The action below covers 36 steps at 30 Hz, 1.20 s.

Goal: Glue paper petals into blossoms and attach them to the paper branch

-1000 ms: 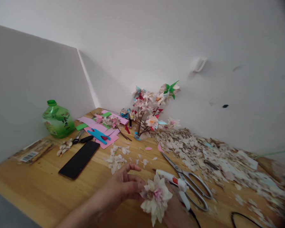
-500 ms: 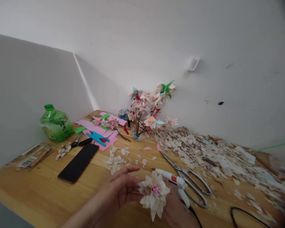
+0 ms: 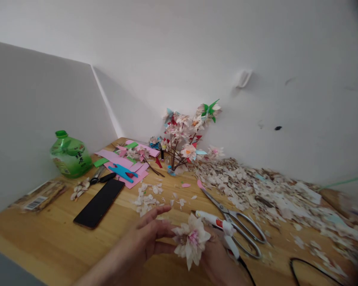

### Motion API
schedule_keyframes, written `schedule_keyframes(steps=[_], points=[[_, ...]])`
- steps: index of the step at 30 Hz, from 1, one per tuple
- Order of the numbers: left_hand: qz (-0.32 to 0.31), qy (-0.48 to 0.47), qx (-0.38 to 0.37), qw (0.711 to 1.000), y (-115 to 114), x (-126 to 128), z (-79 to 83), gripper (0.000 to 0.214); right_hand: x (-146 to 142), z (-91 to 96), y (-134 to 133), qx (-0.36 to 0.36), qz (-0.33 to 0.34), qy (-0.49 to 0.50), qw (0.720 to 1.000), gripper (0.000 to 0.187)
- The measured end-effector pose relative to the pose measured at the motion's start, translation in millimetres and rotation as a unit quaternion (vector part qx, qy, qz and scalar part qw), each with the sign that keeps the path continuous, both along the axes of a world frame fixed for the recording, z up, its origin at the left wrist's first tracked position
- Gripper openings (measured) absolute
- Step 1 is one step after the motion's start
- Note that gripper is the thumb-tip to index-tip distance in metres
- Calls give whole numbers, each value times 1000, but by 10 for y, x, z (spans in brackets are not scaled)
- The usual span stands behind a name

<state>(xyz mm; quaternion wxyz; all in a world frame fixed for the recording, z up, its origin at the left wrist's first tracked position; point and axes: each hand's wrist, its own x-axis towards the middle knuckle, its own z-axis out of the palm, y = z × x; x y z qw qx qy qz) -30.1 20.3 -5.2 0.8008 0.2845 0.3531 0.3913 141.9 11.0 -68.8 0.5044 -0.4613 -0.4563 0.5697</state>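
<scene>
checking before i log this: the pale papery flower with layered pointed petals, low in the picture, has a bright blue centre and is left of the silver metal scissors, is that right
The centre is wrong: the head view shows the pale papery flower with a pinkish-purple one. It is left of the silver metal scissors.

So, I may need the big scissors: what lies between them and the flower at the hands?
The glue gun and part of the right hand lie between the flower and the big scissors, as the head view shows.
</scene>
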Motion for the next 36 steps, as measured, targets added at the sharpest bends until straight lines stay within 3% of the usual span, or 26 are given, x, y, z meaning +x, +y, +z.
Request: schedule_keyframes(steps=[3, 8, 13, 24, 31, 36], points=[[12, 13, -4, 1000, 4, -4, -2, 55, -6, -41, -4, -7, 52, 72, 996, 16], [15, 13, 6, 1000, -4, 2, 34, 62, -22, -49, 1, -36, 2, 124, 992, 11], [5, 22, 12, 1000, -4, 45, 54, 59, -26, -96, 15, -48, 33, 156, 986, 12], [22, 15, -6, 1000, 47, 48, -109, 69, -47, -79, 7, -41, 18, 171, 984, 12], [50, -4, -18, 999, -6, 78, -132, 68, -60, -76, 17, -24, 14, 183, 983, 18], [32, -84, -22, 996, -58, 42, -139, 64, -73, -78, 12, -20, -5, 179, 984, 21]])
